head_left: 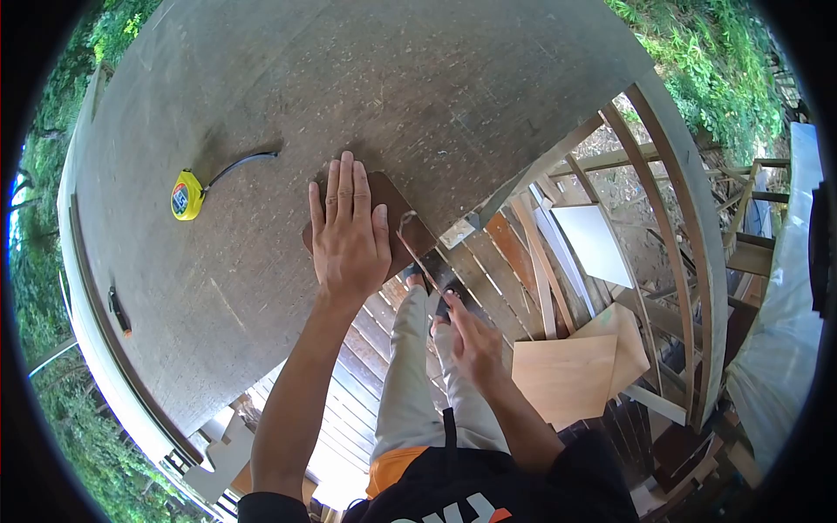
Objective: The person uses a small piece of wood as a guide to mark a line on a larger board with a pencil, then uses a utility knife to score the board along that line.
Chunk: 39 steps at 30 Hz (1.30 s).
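Brown board [398,199] lies flat at the middle of the view, on the table's edge, its nearer corner seeming to overhang. The left hand [349,234], spread flat with fingers together, presses on it and grips nothing; the right hand [475,342] is curled around one end of a thin saw-like tool [425,266], whose tip points to eleven o'clock over the board. Good work here would want firm palm weight, the thumb well clear of the blade, light even strokes, and the cutting line free of the table beneath.

Worn and speckled, the wooden table [366,78] spreads from eight o'clock round to one. A yellow tape measure [186,195] sits between nine and ten, its tape partly out; a dark, orange-tipped tool [119,311] lies just below nine. Plywood offcuts [565,376] rest at four, a white panel [595,246] at three, slatted decking [353,370] towards seven, greenery [711,61] at two
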Tool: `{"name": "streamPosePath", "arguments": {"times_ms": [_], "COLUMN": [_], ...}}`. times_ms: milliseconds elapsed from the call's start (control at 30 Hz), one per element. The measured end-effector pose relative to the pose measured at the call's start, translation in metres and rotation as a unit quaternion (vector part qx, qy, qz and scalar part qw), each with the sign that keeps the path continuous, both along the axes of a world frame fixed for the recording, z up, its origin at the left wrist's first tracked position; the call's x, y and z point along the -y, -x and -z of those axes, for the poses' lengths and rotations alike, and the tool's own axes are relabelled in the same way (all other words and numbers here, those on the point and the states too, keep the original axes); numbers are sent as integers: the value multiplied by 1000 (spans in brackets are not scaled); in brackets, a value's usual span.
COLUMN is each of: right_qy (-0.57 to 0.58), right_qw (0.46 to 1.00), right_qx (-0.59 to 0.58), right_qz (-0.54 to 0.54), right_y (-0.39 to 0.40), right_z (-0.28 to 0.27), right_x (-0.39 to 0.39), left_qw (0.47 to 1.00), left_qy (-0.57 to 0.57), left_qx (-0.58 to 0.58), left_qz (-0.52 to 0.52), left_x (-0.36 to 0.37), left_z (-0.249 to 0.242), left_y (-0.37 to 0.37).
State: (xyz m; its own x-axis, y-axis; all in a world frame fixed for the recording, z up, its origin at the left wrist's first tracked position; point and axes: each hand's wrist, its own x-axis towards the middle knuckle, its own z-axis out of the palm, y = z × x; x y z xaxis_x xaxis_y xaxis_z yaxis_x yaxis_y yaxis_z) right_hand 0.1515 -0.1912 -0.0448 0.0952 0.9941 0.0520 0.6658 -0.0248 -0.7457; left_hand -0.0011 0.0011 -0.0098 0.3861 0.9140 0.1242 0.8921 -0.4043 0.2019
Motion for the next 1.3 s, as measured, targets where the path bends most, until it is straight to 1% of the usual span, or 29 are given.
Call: {"name": "streamPosePath", "arguments": {"times_ms": [67, 133, 233, 300, 333, 367, 400, 433, 467, 533, 633, 667, 733, 767, 800, 833, 867, 933, 967, 1033, 1067, 1133, 1167, 1200, 1233, 1267, 1300], "right_qy": [4, -96, -65, -57, -49, -52, -25, 2, -2, -40, -70, -150, -178, -127, -161, -193, -214, -160, -116, -89, -147, -130, -119, -96, -76, -30, -21], "right_qw": [1000, 995, 998, 998, 999, 999, 1000, 1000, 1000, 999, 996, 988, 983, 989, 984, 978, 975, 985, 987, 990, 986, 980, 979, 985, 990, 954, 942], "right_qx": [-20, -27, 3, 0, -3, -2, -8, -12, -17, -32, -42, -10, 28, 27, 17, 5, 21, -21, -73, -103, -70, -133, -152, -136, -120, -288, -303], "right_qz": [5, 27, 4, 9, 13, 11, 4, -5, -1, 18, 32, 22, -24, -70, -72, -76, -54, 59, 79, 36, -23, -77, -71, -45, -18, 72, 142], "right_y": [-2, 0, 5, 10, 12, 13, 13, 14, 14, 18, 24, 26, 27, 20, 11, 2, -8, -17, -18, -4, 4, 21, 24, 14, 6, 0, -9], "right_z": [-8, -11, -18, -19, -21, -26, -34, -38, -39, -34, -31, -30, -16, -7, 2, 8, 12, 0, -10, -13, -5, -7, -8, 18, 21, 21, 22], "right_x": [3, 2, -6, -18, -24, -29, -34, -37, -37, -43, -53, -64, -67, -62, -63, -65, -68, -69, -68, -63, -60, -60, -64, -55, -60, -59, -56], "left_qw": [1000, 1000, 1000, 995, 995, 988, 977, 974, 973, 983, 989, 992, 991, 991, 992, 990, 990, 993, 993, 993, 993, 992, 992, 992, 991, 991, 991], "left_qy": [-5, -10, -8, -15, -17, -3, 12, 7, 2, 20, 6, -4, -28, -20, -10, -30, -35, -16, -22, -30, -34, -40, -44, -37, -33, -16, -14], "left_qx": [2, 1, 7, 94, 94, 153, 213, 226, 230, 178, 137, 114, 122, 120, 117, 127, 130, 114, 113, 112, 110, 112, 111, 117, 122, 128, 129], "left_qz": [-2, -5, -3, 2, 1, -2, -5, 9, 5, 51, 50, 56, 55, 49, 42, 51, 46, 38, 37, 34, 34, 35, 37, 36, 36, 39, 36], "left_x": [0, 0, 2, 1, 0, 1, 0, -1, -1, -3, 3, 5, 8, 8, 8, 8, 8, 9, 9, 8, 9, 9, 9, 9, 8, 8, 10], "left_z": [0, 0, 2, 4, 3, 1, 0, -1, -1, -1, -5, -4, 1, 0, -1, 1, 0, -3, -3, -4, -4, -1, 0, -1, -1, -3, -5], "left_y": [-1, 0, 1, 6, 9, 13, 16, 18, 20, 23, 21, 21, 22, 20, 19, 21, 21, 19, 19, 19, 18, 18, 19, 19, 19, 21, 22]}}
